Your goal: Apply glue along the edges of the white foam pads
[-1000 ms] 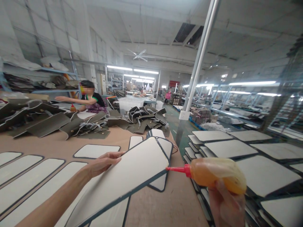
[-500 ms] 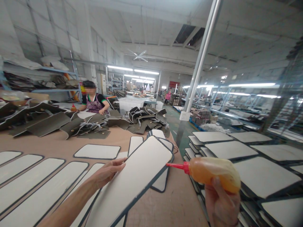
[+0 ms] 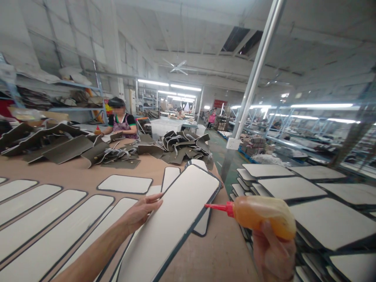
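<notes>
My left hand (image 3: 145, 211) grips the left edge of a long white panel (image 3: 173, 219) with rounded corners and a dark border. The panel is tilted up off the table. In my right hand (image 3: 273, 250) is a squeeze bottle (image 3: 264, 215) of amber liquid, lying nearly level with its red nozzle pointing left. The nozzle tip is at the panel's right edge; whether it touches cannot be made out. Beneath the held panel, other white panels (image 3: 170, 178) lie partly hidden.
Similar panels (image 3: 67, 219) lie in a row on the brown table (image 3: 217, 254) at left. Dark olive pieces (image 3: 176, 147) are heaped along its far side, where a co-worker (image 3: 123, 123) sits. Stacked panels (image 3: 329, 219) stand at right, beside a metal post (image 3: 252, 70).
The nozzle has moved along the panel's right edge, away from the top corner and toward me. My left hand keeps its hold. The view has shifted slightly left.
</notes>
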Demonstrator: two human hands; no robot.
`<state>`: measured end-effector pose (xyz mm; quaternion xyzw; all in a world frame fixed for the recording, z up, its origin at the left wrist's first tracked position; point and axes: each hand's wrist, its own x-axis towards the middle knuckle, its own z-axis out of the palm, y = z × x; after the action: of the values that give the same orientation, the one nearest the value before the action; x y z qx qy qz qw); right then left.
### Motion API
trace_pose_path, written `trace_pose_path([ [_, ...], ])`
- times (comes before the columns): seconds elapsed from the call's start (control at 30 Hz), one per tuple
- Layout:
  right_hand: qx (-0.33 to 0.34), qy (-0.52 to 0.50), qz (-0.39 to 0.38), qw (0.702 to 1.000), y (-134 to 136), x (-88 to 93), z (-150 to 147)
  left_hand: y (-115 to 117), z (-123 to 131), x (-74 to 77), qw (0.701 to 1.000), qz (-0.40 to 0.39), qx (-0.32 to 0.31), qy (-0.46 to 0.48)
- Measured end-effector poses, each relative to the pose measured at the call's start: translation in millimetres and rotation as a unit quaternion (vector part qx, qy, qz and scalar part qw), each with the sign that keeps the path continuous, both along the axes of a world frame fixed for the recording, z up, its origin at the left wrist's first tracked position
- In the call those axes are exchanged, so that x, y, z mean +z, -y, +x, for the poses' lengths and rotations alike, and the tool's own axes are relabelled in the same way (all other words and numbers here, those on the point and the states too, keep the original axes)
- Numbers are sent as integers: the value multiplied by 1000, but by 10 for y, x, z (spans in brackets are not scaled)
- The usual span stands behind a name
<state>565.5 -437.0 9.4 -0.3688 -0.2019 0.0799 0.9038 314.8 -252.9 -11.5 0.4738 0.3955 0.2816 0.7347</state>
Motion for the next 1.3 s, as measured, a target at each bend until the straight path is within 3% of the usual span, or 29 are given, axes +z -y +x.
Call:
trace_pose_path([
  [0.4,18,13,-17,1000,12,-56,-28,104,56,64,999,7,43,-9],
  [0.73,79,7,-3,997,36,-70,-72,169,106,107,998,13,61,-17],
  [1.3,120,7,-41,992,134,-187,-169,129,181,123,995,-1,102,-17],
])
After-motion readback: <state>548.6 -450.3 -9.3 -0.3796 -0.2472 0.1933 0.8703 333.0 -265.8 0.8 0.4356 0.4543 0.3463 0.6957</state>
